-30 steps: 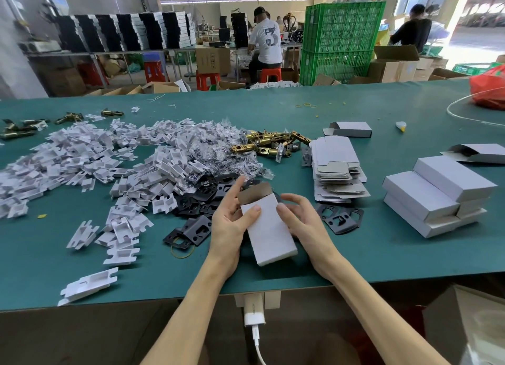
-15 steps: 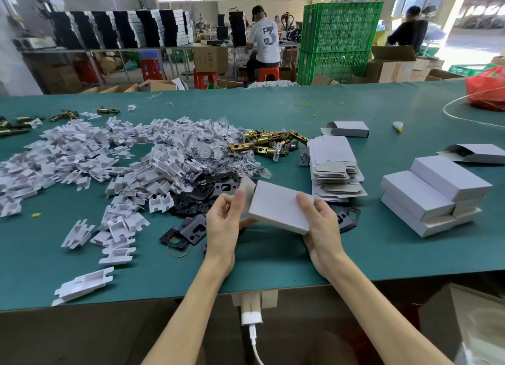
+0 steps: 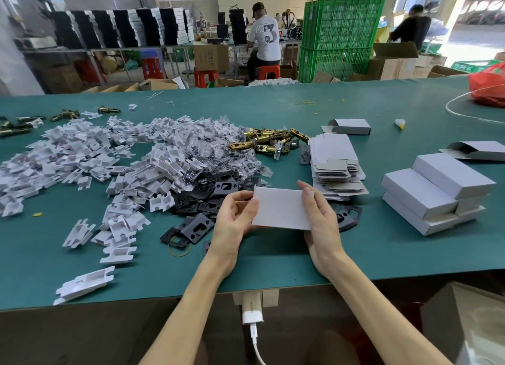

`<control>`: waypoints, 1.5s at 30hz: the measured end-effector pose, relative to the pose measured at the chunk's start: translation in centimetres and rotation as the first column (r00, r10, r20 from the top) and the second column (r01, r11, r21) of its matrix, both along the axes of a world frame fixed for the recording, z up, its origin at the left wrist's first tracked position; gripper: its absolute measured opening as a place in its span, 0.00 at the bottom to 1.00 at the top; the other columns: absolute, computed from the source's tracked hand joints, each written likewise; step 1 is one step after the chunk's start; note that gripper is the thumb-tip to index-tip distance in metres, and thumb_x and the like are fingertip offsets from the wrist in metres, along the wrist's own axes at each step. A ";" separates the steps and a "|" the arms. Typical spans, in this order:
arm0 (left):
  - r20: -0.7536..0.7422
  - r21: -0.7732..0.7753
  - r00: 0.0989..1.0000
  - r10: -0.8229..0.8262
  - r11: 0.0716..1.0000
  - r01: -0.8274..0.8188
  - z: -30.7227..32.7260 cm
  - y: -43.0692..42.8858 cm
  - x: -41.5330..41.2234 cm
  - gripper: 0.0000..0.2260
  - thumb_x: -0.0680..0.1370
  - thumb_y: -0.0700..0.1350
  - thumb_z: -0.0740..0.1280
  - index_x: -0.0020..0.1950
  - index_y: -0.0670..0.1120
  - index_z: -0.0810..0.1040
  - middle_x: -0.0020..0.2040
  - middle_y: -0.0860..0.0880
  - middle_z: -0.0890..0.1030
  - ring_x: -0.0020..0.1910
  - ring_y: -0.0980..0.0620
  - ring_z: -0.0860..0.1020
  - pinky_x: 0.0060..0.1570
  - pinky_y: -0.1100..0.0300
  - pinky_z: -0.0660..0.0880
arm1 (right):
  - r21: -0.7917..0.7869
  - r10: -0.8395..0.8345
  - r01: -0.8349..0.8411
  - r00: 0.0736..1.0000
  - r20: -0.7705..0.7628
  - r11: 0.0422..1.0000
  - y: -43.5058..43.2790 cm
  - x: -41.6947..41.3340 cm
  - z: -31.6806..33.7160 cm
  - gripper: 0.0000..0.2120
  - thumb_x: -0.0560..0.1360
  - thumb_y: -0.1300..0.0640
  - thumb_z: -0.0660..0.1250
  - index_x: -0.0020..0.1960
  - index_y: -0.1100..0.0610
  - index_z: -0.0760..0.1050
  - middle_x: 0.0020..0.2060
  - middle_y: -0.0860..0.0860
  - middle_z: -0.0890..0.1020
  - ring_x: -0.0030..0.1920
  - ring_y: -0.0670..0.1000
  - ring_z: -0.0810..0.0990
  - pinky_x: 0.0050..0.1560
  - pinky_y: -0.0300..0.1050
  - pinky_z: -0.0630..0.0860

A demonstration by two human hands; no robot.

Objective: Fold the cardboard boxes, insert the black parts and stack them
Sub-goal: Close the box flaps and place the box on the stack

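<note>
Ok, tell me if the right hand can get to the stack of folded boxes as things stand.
Probably yes. The stack of folded boxes lies to the right of the right hand, with only green mat and a flat black plate between. That hand is busy, though, gripping the cardboard box.

Green table mat (image 3: pixel 355 255) w/ big heap of white plastic inserts (image 3: pixel 90 159) left of centre; clear bagged packets (image 3: pixel 213 146) just behind. Brass latches (image 3: pixel 267 143) in small pile nr centre. Yellow rubber band (image 3: pixel 179 251) on mat nr front. White charger (image 3: pixel 252 310) + cable at table edge. Red bag (image 3: pixel 489 86) far right. Bkgd: green crates (image 3: pixel 338 36), red stool (image 3: pixel 269 71) under seated person in white shirt (image 3: pixel 263 36).
</note>
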State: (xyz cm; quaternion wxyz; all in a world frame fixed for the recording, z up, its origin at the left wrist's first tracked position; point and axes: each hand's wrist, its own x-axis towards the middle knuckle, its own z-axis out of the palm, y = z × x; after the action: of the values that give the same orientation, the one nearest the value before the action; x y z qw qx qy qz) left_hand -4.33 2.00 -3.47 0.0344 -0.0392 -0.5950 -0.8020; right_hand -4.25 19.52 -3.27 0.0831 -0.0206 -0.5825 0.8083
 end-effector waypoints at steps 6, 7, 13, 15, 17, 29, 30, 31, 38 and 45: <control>-0.031 -0.092 0.999 -0.023 0.996 0.020 0.0 0.0 0.1 0.17 0.80 0.50 0.71 0.67 0.48 0.81 0.58 0.40 0.84 0.56 0.47 0.82 0.60 0.47 0.79 | 0.032 0.024 -0.024 1.000 0.003 0.999 -0.1 0.0 0.1 0.18 0.76 0.38 0.68 0.65 0.40 0.80 0.55 0.43 0.84 0.51 0.43 0.82 0.52 0.43 0.80; -0.029 -0.092 0.999 -0.023 0.996 0.020 0.0 0.0 0.1 0.15 0.82 0.49 0.69 0.67 0.48 0.81 0.59 0.42 0.85 0.57 0.47 0.82 0.59 0.49 0.80 | 0.034 0.024 -0.025 1.000 0.002 0.999 -0.1 0.0 0.1 0.19 0.76 0.38 0.68 0.65 0.40 0.79 0.55 0.43 0.84 0.51 0.43 0.82 0.53 0.43 0.80; 0.007 -0.085 1.000 -0.002 0.996 0.003 0.1 0.2 -0.1 0.16 0.86 0.48 0.62 0.74 0.49 0.76 0.62 0.48 0.85 0.61 0.48 0.83 0.62 0.49 0.80 | 0.042 0.027 -0.027 1.000 -0.008 0.999 -0.2 0.0 0.0 0.25 0.74 0.36 0.68 0.70 0.40 0.76 0.62 0.42 0.82 0.62 0.48 0.80 0.65 0.50 0.77; 0.018 -0.085 1.000 -0.003 0.996 0.005 0.3 0.2 0.0 0.16 0.86 0.49 0.61 0.72 0.50 0.77 0.61 0.48 0.85 0.59 0.49 0.83 0.61 0.46 0.81 | 0.037 0.030 -0.030 1.000 -0.001 0.999 -0.1 -0.1 -0.1 0.26 0.74 0.37 0.67 0.71 0.41 0.75 0.63 0.42 0.81 0.62 0.48 0.79 0.67 0.50 0.76; 0.018 -0.117 1.000 -0.019 0.993 0.021 0.3 0.2 0.1 0.14 0.86 0.50 0.60 0.69 0.50 0.80 0.60 0.47 0.86 0.59 0.49 0.83 0.62 0.44 0.80 | 0.019 0.030 -0.030 0.999 0.014 0.999 0.0 -0.2 -0.2 0.25 0.75 0.38 0.67 0.71 0.41 0.75 0.62 0.42 0.82 0.60 0.47 0.79 0.65 0.50 0.78; 0.008 -0.198 0.999 0.039 0.980 -0.036 0.0 0.2 0.0 0.14 0.88 0.46 0.58 0.66 0.46 0.81 0.58 0.45 0.86 0.60 0.44 0.83 0.63 0.35 0.78 | 0.016 0.020 -0.020 1.000 0.021 1.000 0.0 -0.2 -0.1 0.24 0.79 0.42 0.64 0.74 0.47 0.72 0.64 0.46 0.80 0.58 0.46 0.79 0.66 0.49 0.77; 0.008 -0.200 0.999 0.035 0.979 -0.033 -0.1 0.2 0.0 0.14 0.88 0.46 0.58 0.66 0.45 0.81 0.58 0.45 0.86 0.61 0.43 0.83 0.63 0.36 0.78 | 0.021 0.023 -0.023 1.000 0.021 1.000 -0.1 -0.2 -0.1 0.24 0.79 0.42 0.63 0.73 0.46 0.73 0.64 0.47 0.80 0.59 0.47 0.79 0.66 0.49 0.77; 0.010 -0.197 0.999 0.032 0.980 -0.030 -0.1 0.2 0.0 0.14 0.88 0.45 0.58 0.66 0.45 0.81 0.58 0.45 0.86 0.60 0.44 0.83 0.63 0.37 0.79 | 0.028 0.028 -0.028 0.999 0.019 0.999 0.0 -0.1 -0.1 0.23 0.79 0.41 0.63 0.72 0.46 0.73 0.63 0.48 0.80 0.59 0.48 0.79 0.65 0.49 0.77; 0.045 -0.152 0.999 0.027 0.988 -0.020 -0.3 0.1 -0.4 0.14 0.88 0.44 0.57 0.63 0.47 0.82 0.56 0.47 0.87 0.56 0.50 0.84 0.57 0.49 0.82 | 0.139 0.062 -0.059 0.998 -0.012 0.988 -0.1 0.0 0.0 0.24 0.79 0.38 0.61 0.72 0.44 0.72 0.65 0.49 0.78 0.64 0.51 0.77 0.67 0.49 0.75; 0.019 -0.154 0.999 -0.031 0.988 0.034 -0.5 0.1 -0.4 0.17 0.84 0.43 0.60 0.72 0.45 0.75 0.65 0.45 0.83 0.65 0.46 0.80 0.68 0.48 0.76 | 0.359 0.135 -0.124 0.991 -0.005 0.925 -0.5 0.1 -0.2 0.22 0.82 0.45 0.62 0.74 0.46 0.63 0.59 0.47 0.77 0.52 0.41 0.78 0.58 0.41 0.77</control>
State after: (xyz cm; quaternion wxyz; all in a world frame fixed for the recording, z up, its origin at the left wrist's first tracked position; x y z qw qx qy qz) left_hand -4.74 2.06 -3.97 0.0135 -0.0449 -0.6547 -0.7545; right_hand -4.20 19.00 -3.47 0.0404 0.0452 -0.7185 0.6928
